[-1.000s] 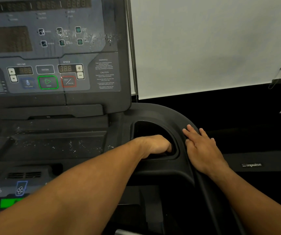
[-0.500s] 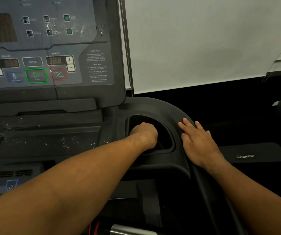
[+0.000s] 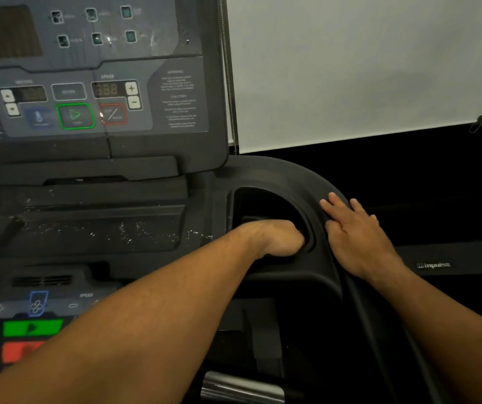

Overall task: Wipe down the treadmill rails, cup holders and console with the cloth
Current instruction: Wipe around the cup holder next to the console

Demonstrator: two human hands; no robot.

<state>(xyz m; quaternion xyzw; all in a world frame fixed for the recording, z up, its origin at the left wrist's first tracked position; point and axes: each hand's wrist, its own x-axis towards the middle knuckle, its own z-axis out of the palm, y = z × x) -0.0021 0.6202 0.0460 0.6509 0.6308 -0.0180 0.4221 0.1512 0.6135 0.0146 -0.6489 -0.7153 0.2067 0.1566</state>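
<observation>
Head view has the left hand (image 3: 274, 237), fingers curled out of sight so I cannot tell its grip and the cloth stays hidden, swung back to the right wall of the cup holder (image 3: 263, 199), while the right hand (image 3: 356, 237) stays flat and open on the rail (image 3: 301, 176), so I'd say the scrubbing goes on.

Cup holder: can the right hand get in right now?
Probably not: the left hand is inside the cup holder, taking up much of it; the right hand lies flat on the rail alongside.

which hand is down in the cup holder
The left hand, knuckles sunk in the cup holder; the right hand lies flat on the rail outside it.
</observation>
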